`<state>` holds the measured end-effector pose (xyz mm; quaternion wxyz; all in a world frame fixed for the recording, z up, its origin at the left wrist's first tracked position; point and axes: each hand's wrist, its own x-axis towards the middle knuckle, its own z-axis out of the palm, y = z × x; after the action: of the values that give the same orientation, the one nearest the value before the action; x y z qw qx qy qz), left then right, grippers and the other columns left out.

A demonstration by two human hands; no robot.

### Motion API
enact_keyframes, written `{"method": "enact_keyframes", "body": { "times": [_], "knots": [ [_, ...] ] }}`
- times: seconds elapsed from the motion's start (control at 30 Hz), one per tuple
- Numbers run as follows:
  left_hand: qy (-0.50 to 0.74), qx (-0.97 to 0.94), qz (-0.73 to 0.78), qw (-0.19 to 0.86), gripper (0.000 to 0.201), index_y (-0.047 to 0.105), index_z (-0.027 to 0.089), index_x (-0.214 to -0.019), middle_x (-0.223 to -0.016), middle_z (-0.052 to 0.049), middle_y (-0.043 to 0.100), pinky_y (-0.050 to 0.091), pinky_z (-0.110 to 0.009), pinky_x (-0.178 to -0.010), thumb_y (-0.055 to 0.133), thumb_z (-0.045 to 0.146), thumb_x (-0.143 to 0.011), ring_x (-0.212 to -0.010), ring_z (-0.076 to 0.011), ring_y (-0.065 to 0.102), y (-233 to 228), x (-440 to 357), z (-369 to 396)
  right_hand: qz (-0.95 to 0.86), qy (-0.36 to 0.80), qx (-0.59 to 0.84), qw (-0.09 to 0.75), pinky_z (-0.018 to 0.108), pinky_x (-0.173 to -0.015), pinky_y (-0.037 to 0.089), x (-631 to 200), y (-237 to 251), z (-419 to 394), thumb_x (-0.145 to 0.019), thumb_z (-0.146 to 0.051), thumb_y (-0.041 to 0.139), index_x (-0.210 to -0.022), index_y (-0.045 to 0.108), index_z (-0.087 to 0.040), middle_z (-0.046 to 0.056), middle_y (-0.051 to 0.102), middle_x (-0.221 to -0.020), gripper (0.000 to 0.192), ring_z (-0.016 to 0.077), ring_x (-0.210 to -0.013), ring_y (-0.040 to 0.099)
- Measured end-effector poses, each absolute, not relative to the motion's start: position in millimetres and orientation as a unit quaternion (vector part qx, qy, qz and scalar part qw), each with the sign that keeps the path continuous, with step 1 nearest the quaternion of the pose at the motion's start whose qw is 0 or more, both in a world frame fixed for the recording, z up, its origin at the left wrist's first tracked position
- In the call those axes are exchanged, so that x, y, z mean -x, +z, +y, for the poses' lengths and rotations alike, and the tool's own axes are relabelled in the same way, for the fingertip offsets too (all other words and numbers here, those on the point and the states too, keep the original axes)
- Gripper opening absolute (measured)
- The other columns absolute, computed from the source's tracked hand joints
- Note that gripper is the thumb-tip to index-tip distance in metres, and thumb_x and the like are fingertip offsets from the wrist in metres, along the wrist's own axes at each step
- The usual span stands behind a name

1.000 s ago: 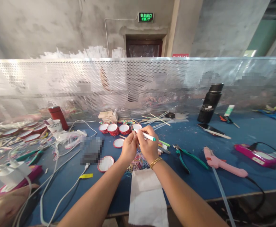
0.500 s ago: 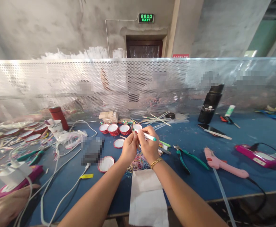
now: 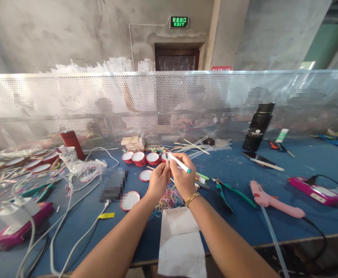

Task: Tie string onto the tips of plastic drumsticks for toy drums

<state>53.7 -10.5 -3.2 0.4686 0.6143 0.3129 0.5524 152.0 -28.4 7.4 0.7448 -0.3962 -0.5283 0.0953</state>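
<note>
My right hand (image 3: pixel 183 178) pinches a thin white stick with a green tip (image 3: pixel 180 164); left hand (image 3: pixel 158 181) closed on its near end, above the tangled coloured rubber bands (image 3: pixel 169 200) — keep both grips firm, steady.

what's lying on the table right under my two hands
Under the left hand and right hand, which hold a white stick, lies a tangle of coloured rubber bands. The hands cover part of it.

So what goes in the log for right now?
left hand: steadies stick | right hand: holds white stick | below: rubber bands | table: blue
</note>
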Motion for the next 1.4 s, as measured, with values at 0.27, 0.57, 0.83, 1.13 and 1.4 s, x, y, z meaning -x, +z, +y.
{"method": "enact_keyframes", "body": {
  "times": [0.27,0.57,0.83,1.13,1.4],
  "knots": [
    [0.56,-0.599,0.323,0.472,0.052,0.054,0.019,-0.066,-0.054,0.004,0.05,0.034,-0.022,-0.048,0.071,0.067,-0.076,-0.049,-0.009,0.043,-1.3,-54.4,-11.3,-0.503,0.097,0.409,0.755,0.03,-0.064,0.051,-152.4,6.8,-29.4,-0.091,-0.039,0.062,-0.083,0.057,-0.022,0.0,0.065,-0.073,0.019,0.0178,-0.066,0.063],
    [0.564,-0.595,0.324,0.472,0.05,0.052,0.019,-0.065,-0.055,0.004,0.05,0.036,-0.022,-0.048,0.07,0.065,-0.075,-0.049,-0.0089,0.044,3.3,-55.2,-14.9,-0.517,0.114,0.377,0.76,0.028,-0.06,0.047,-149.2,11.9,-33.2,-0.087,-0.033,0.062,-0.081,0.056,-0.023,-0.002,0.061,-0.07,0.013,0.0153,-0.062,0.058],
    [0.566,-0.598,0.325,0.465,0.047,0.05,0.019,-0.064,-0.055,0.004,0.049,0.037,-0.021,-0.047,0.07,0.059,-0.078,-0.048,-0.0086,0.044,0.4,-56.0,-14.3,-0.53,0.116,0.388,0.745,0.028,-0.063,0.047,-149.7,11.3,-33.4,-0.089,-0.037,0.064,-0.078,0.057,-0.022,-0.002,0.061,-0.068,0.019,0.0157,-0.064,0.058],
    [0.566,-0.599,0.328,0.462,0.05,0.056,0.018,-0.069,-0.055,0.004,0.051,0.036,-0.022,-0.046,0.07,0.066,-0.077,-0.047,-0.0092,0.044,0.1,-54.9,-13.4,-0.506,0.091,0.403,0.757,0.029,-0.064,0.048,-152.2,8.3,-29.3,-0.09,-0.036,0.062,-0.081,0.057,-0.022,-0.001,0.063,-0.073,0.017,0.0165,-0.066,0.06],
    [0.567,-0.606,0.329,0.451,0.049,0.051,0.019,-0.064,-0.053,0.004,0.049,0.035,-0.022,-0.047,0.068,0.063,-0.078,-0.048,-0.0091,0.044,-0.3,-55.1,-13.7,-0.529,0.116,0.393,0.743,0.03,-0.067,0.049,-149.6,8.2,-31.2,-0.09,-0.038,0.063,-0.08,0.057,-0.023,-0.001,0.062,-0.071,0.02,0.0172,-0.067,0.06]
  ]
}}
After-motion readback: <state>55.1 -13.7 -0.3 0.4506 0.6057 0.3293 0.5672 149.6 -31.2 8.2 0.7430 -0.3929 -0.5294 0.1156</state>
